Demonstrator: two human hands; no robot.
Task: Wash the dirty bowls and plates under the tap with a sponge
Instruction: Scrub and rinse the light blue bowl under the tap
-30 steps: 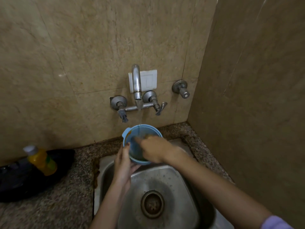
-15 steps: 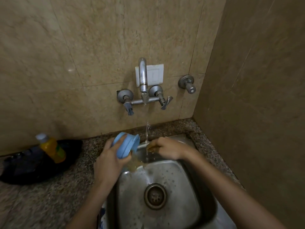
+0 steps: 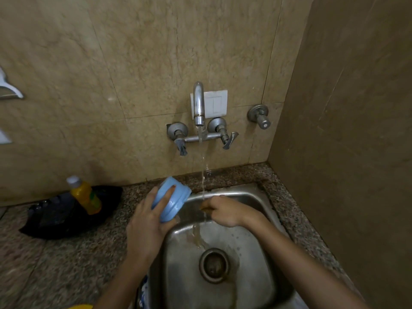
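Running water: a thin stream is let down from the tap (image 3: 199, 108) into the sink (image 3: 256, 253).
Bowl: the blue bowl (image 3: 171, 199) is held tilted over the sink's left rim, base turned up and away.
Left hand (image 3: 146, 224): wrapped round the bowl, fingers spread on its outside.
Right hand (image 3: 225, 211): closed into a fist under the stream, over the sink; something brownish is seen at the fingers, not identifiable.
Drain (image 3: 214, 265): set in the sink floor, brown-tinted water around it.
Bottle: a yellow bottle (image 3: 85, 196) is stood left of the sink on a black bag (image 3: 55, 217).
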